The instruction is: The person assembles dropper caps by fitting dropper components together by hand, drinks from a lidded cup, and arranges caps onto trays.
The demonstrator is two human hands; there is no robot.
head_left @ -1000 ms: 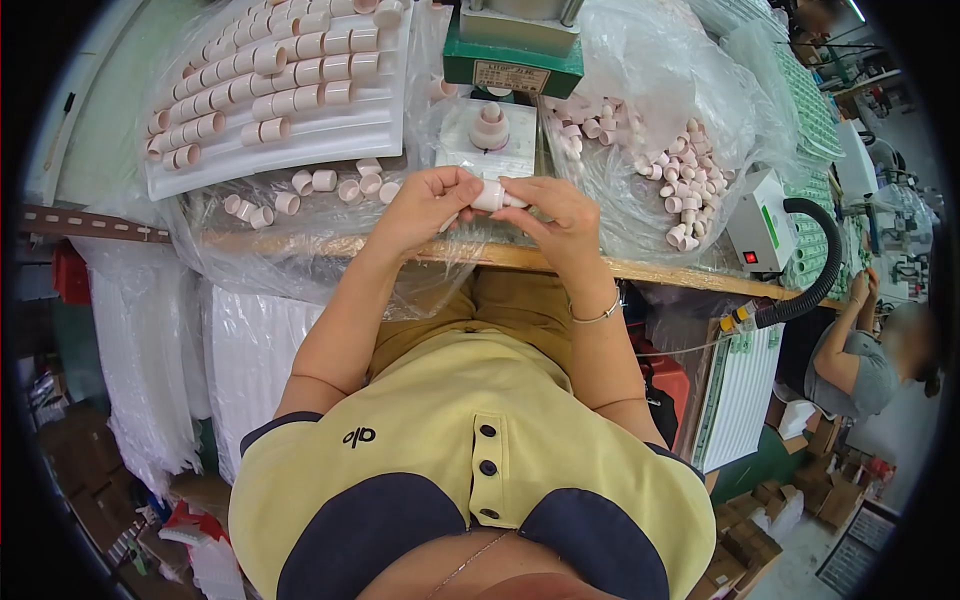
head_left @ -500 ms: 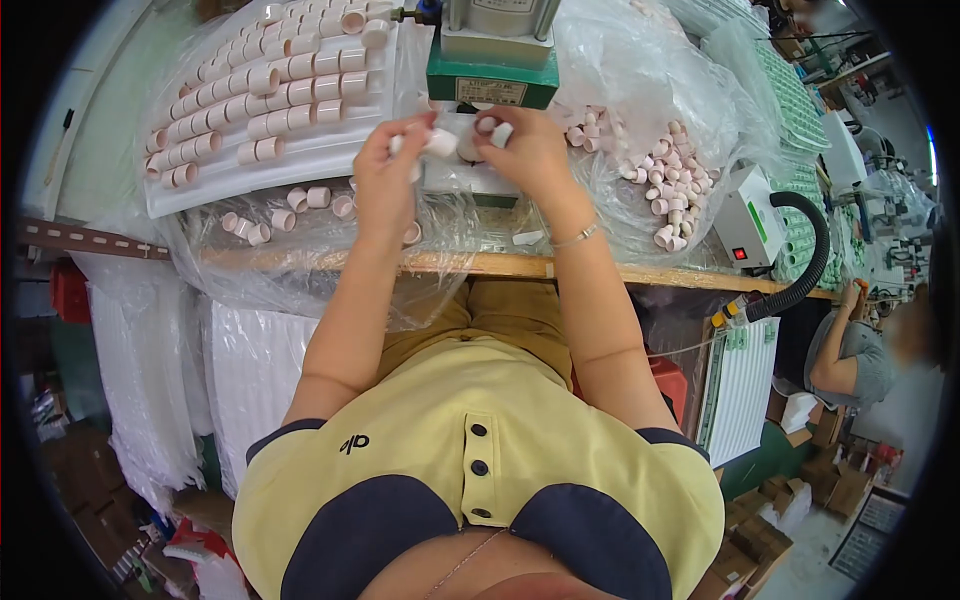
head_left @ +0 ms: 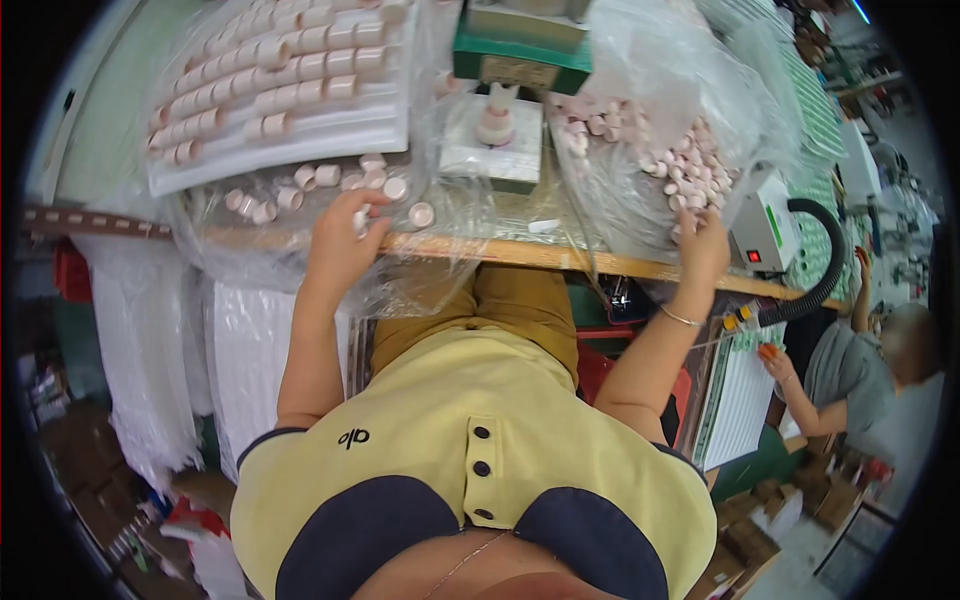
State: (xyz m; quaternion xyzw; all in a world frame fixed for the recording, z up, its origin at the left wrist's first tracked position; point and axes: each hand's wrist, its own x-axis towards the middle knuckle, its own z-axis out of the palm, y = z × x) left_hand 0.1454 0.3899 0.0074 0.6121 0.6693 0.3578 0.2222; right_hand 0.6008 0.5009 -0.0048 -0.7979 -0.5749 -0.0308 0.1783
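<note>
Near the table's front edge, my left hand (head_left: pixel 346 232) has its fingers curled round a small white piece (head_left: pixel 361 221), partly hidden by them. Loose pale pink caps (head_left: pixel 396 189) lie just beyond that hand on clear plastic film. Over on the right, my right hand (head_left: pixel 706 246) reaches down to the near side of a heap of small pale pink caps (head_left: pixel 690 165). Its fingers are closed together, and what they grip is hidden. Between the hands, a pink and white cap-like part (head_left: pixel 496 122) stands upright on the metal block under a green press (head_left: pixel 523 68).
A white tray (head_left: pixel 290 151) with rows of pink caps fills the back left. A white box with a red switch (head_left: pixel 763 240) and a black hose (head_left: pixel 838 260) stand at the right. Another person (head_left: pixel 845 375) works at the far right.
Both hands have left the press and parted, my left toward the near left and my right to the heap. A cap-like part now shows on the block. The view has shifted slightly.
</note>
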